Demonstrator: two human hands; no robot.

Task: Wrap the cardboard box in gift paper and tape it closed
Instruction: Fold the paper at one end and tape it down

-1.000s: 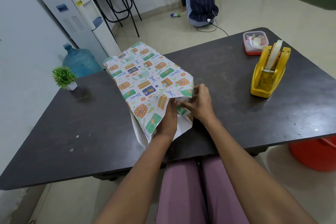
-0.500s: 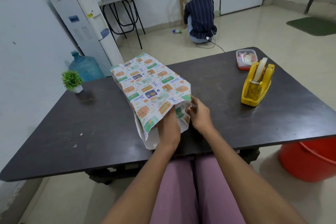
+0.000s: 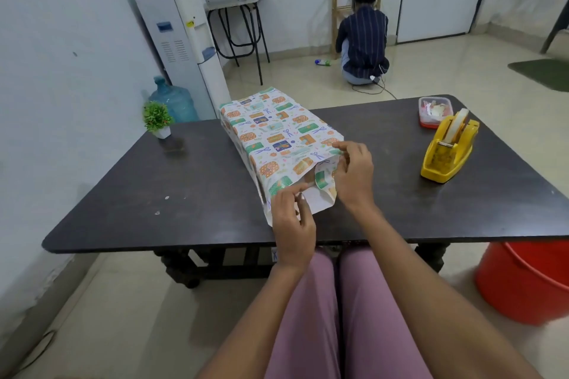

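Note:
The box lies lengthwise on the dark table (image 3: pixel 184 181), covered by patterned gift paper (image 3: pixel 277 132) with orange, green and blue motifs. The cardboard itself is hidden, apart from a sliver inside the open near end. My left hand (image 3: pixel 292 224) pinches the near left edge of the paper at that open end. My right hand (image 3: pixel 354 175) pinches the paper's upper right corner at the same end, fingers curled on it. A yellow tape dispenser (image 3: pixel 448 151) with a roll of tape stands to the right, apart from both hands.
A small potted plant (image 3: pixel 157 118) stands at the table's far left. A clear container with a red base (image 3: pixel 434 111) sits behind the dispenser. A red bucket (image 3: pixel 523 283) is on the floor at right. A person (image 3: pixel 363 37) crouches by the far wall, near a water dispenser (image 3: pixel 181 40).
The camera has tilted up and back. My left hand has come out from under the near flap and now pinches its edge; my right hand has risen to the paper's upper corner.

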